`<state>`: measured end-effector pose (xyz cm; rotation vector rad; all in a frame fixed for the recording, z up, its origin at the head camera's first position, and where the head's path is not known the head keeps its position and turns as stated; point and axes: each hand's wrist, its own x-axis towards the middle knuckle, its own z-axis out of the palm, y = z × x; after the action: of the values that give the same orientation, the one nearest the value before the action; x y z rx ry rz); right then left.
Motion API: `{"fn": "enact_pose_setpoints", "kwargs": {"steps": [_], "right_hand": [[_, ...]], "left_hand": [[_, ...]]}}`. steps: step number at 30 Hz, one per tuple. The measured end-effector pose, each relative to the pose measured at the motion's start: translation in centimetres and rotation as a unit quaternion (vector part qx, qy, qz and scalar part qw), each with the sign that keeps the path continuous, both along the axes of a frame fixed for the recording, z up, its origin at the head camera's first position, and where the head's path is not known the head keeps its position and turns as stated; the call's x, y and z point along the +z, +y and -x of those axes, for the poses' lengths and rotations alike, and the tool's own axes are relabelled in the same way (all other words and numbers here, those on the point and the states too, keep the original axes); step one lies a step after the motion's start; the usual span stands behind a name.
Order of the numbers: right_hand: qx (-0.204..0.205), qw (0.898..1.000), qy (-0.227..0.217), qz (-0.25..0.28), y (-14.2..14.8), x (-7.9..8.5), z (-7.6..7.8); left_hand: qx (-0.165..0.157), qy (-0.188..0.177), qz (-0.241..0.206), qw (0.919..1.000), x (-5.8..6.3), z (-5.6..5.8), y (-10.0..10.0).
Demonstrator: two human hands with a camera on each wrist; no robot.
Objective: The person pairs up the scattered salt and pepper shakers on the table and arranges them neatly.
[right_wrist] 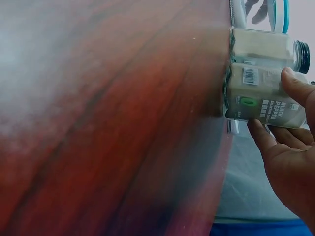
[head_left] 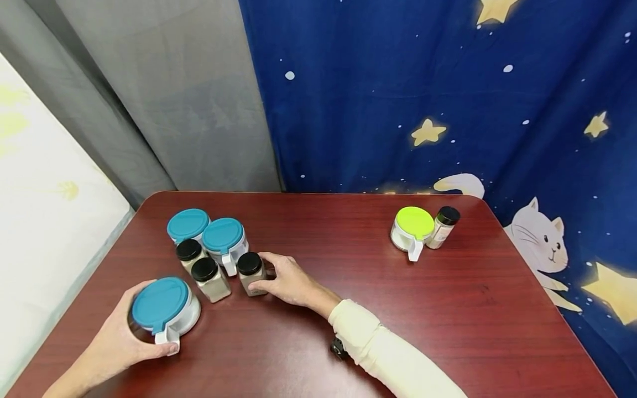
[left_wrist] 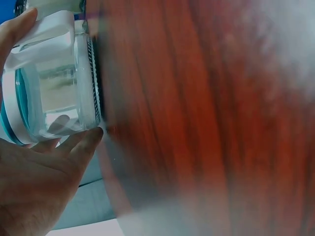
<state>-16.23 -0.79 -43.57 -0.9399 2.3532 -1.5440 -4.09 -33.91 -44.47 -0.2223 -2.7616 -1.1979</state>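
On the table's left side, my left hand (head_left: pixel 119 334) grips a clear jar with a blue lid (head_left: pixel 161 304) and white handle, thumb against the handle. The left wrist view shows the same handled jar (left_wrist: pixel 59 93) with fingers around its side. My right hand (head_left: pixel 291 281) holds a square black pepper bottle (head_left: pixel 252 276) with a black cap between thumb and fingers. In the right wrist view the "BLACK PEPPER" label on this bottle (right_wrist: pixel 266 98) is readable. Just left of it stand two more black-capped bottles, the nearer bottle (head_left: pixel 214 282) and the farther bottle (head_left: pixel 190 253).
Two more blue-lidded jars, one at the back (head_left: pixel 188 225) and one in front of it (head_left: pixel 226 240), stand behind the bottles. Far right, a green-lidded jar (head_left: pixel 414 226) stands beside a black-capped shaker (head_left: pixel 443 226). The red-brown table (head_left: pixel 338 232) ends at curtains.
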Motion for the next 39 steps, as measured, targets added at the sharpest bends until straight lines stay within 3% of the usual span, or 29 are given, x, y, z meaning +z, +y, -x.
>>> {"fn": "enact_pose_setpoints", "kwargs": {"steps": [10, 15, 21, 28, 39], "right_hand": [[0.015, 0.999, -0.018, 0.023, 0.6, 0.3, -0.4], [0.024, 1.0, -0.007, 0.018, 0.9, 0.7, -1.1], [0.027, 0.999, 0.027, -0.004, 1.1, 1.0, -2.3], [0.053, 0.997, 0.06, 0.003, 0.7, 1.8, -3.4], [0.087, 0.994, 0.06, 0.02, 0.1, 2.6, -4.9]], "left_hand": [[0.018, -0.006, -0.001, 0.9998, 0.5, -0.8, 1.0], [0.03, -0.019, 0.007, 0.9993, 0.9, -1.3, 1.6], [0.036, 0.003, 0.012, 0.9993, 1.3, -2.0, 2.0], [0.019, 0.022, -0.001, 0.9996, 1.8, -2.9, 2.7], [-0.009, 0.02, -0.027, 0.9994, 1.9, -3.5, 4.6]]}}
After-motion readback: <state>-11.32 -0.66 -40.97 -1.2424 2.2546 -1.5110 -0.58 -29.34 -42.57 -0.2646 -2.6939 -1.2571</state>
